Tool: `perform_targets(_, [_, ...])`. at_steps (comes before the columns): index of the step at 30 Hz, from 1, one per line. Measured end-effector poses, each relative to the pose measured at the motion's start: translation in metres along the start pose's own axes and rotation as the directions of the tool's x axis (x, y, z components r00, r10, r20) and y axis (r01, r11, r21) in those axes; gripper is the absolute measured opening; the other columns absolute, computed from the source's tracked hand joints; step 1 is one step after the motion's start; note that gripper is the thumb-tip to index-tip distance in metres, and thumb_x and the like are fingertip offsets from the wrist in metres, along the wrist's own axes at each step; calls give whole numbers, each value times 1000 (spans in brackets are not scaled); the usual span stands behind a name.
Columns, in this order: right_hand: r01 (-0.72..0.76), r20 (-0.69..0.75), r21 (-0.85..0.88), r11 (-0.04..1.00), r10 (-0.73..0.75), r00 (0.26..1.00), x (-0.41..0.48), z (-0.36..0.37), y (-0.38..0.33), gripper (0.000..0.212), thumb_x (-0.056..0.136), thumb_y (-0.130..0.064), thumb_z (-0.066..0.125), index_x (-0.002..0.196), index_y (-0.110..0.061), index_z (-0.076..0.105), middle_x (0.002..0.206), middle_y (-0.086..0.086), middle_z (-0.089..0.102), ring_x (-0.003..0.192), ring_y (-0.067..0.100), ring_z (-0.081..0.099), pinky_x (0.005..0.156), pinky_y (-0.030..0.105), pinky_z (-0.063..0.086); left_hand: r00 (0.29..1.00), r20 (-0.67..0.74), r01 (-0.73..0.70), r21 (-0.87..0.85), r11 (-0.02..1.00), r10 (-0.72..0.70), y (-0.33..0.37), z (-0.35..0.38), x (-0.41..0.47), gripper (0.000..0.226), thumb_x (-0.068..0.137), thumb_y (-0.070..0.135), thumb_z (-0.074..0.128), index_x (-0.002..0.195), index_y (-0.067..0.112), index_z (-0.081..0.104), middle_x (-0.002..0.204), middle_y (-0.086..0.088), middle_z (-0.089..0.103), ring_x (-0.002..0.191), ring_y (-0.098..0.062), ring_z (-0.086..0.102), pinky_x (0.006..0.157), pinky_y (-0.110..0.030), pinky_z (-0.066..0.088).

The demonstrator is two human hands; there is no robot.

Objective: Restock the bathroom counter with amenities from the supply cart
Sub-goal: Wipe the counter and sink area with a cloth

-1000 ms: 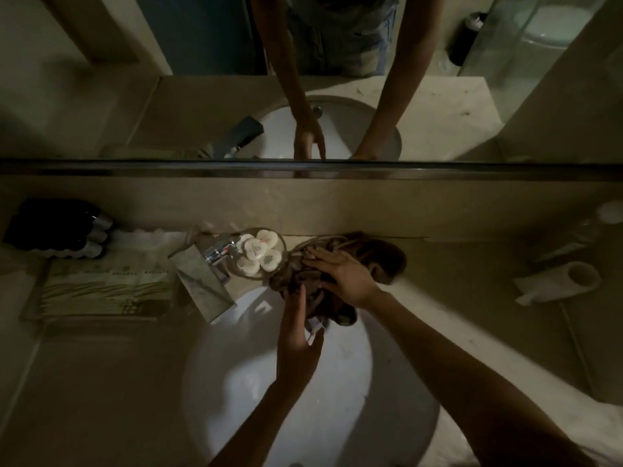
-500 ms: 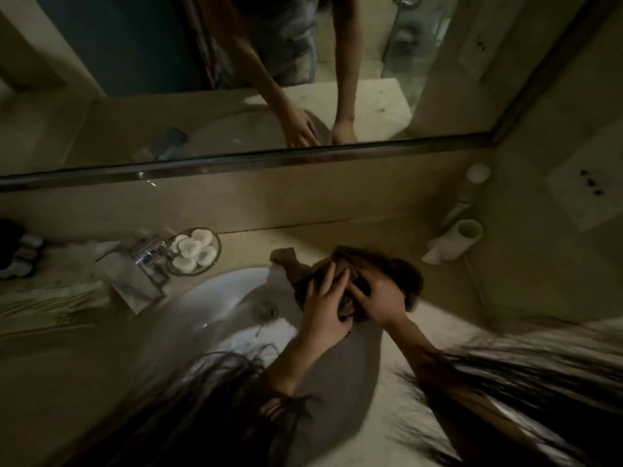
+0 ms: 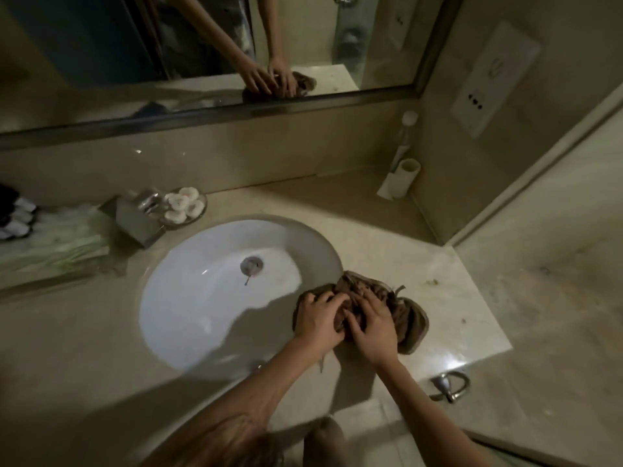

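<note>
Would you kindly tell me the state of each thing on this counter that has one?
sink: no standing water.
faucet: not running.
brown cloth: bunched, on the counter at the sink's rim.
left hand: fingers curled into the cloth.
right hand: fingers curled into the cloth.
toilet roll: on its side, end unrolled.
bottle: upright, capped.
dish: holds white rounds.

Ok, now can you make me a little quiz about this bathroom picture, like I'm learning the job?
1. True or false: the left hand and the right hand are both on the brown cloth.
2. Where is the cloth? A in a bucket; B on the counter at the sink's right rim; C on a chair.
3. Fill in: the paper roll lies in the counter's back ____ corner.
Key: 1 true; 2 B; 3 right.
</note>
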State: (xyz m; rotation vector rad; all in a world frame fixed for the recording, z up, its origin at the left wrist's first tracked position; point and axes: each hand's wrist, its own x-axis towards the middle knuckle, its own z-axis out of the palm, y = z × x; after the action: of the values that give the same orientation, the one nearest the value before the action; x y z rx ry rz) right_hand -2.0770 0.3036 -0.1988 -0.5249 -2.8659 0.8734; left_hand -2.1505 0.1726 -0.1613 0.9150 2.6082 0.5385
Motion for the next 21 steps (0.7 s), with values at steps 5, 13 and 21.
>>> perform_targets(5, [18,31,-22,1000,-17,999,-72,46,-59,57,93,-53,31,136,-23,53,147,-2,46,140,15,34,117,30,11,999,-24,45,-3,999,-45,-46,2,-87,57,74,38,62,129,29,52,130,8,58,118,-16,51,100,-30,33])
perform_targets(13, [317,292,11,948,-306,906,-133,127,-180,66,96,-59,12,145,-24,41,153,-3,36,146,13,20,119,27,-3,914,-166,372,-22,928,-370,-138,-30,-238,50,77,33,64,126,31,54,129,10,58,115,-23,47,99,-32,38])
perform_targets(21, [692,637,170,701,-614,466,-166,183,-281,92,82,-75,3,152,-21,26,161,1,14,150,18,2,113,27,-19,617,-383,645,-254,721,-687,-181,-27,-375,39,74,40,59,104,16,68,97,2,71,82,-24,64,75,-21,44])
